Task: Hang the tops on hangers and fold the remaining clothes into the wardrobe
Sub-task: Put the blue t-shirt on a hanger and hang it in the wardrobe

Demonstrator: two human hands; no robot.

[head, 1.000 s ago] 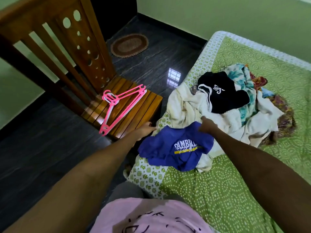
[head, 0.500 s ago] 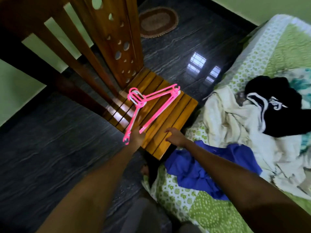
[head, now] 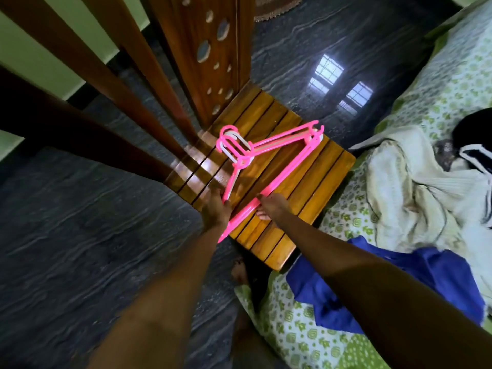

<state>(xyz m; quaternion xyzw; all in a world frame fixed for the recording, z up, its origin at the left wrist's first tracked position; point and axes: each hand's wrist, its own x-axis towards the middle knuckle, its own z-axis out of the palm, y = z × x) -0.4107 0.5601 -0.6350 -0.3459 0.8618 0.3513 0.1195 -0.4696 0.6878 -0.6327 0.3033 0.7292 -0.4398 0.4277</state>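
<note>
Dark streaky stone floor (head: 80,249) fills the left side, with window light reflected on it further back. A slatted wooden chair (head: 298,209) stands in the middle, and the bed (head: 306,334) with its green patterned sheet butts up against the chair seat's right edge. The chair back is cut off at the top, and a brown rug (head: 277,6) barely peeks in up there.

The stack of pink hangers (head: 269,166) lies flat on the seat, hooks toward the back left corner, with one tip poking past the front edge. At least one white hanger is mixed in; the exact count is hard to tell.

The left hand (head: 214,211) touches the hangers' near arm, though its fingers are hidden behind its back, so the grip can't be made out. The right hand (head: 271,207) has its fingers curled around the bottom bar.

A blue top (head: 314,288) and a cream garment (head: 399,187) lie on the bed, partly behind the right arm.
</note>
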